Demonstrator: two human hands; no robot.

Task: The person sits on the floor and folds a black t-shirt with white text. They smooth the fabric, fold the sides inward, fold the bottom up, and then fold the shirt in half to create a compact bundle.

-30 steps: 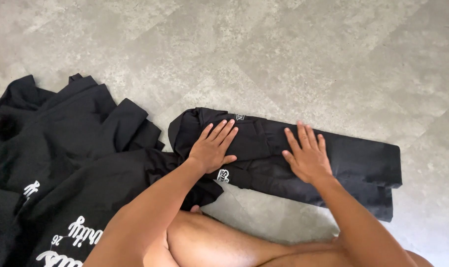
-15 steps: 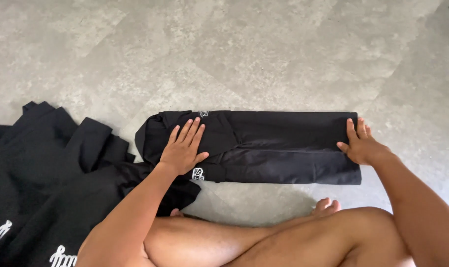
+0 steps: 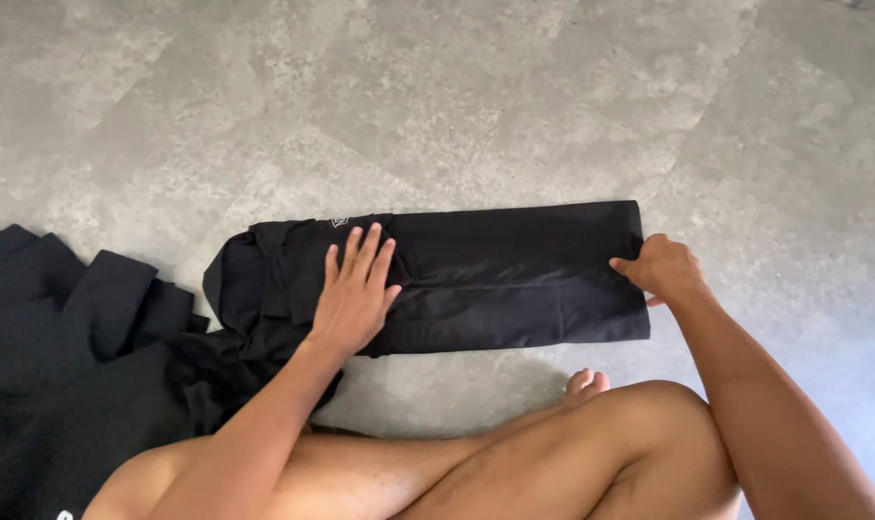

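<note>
A black garment [image 3: 495, 279], folded into a long narrow strip, lies on the grey floor in front of me. My left hand [image 3: 353, 294] rests flat on its left part, fingers spread, pressing it down near the collar end. At the strip's right end my right hand [image 3: 661, 269] pinches the edge of the fabric. My bare crossed legs [image 3: 514, 453] lie just below the strip.
A heap of other black garments [image 3: 62, 356] with white print lies on the floor at the left, touching the folded strip's left end. Grey mottled stone-look floor [image 3: 437, 106] stretches beyond the garment.
My right hand slid from the middle of the strip to its right end and now grips the edge. The left hand stays flat on the left part. The view has shifted right.
</note>
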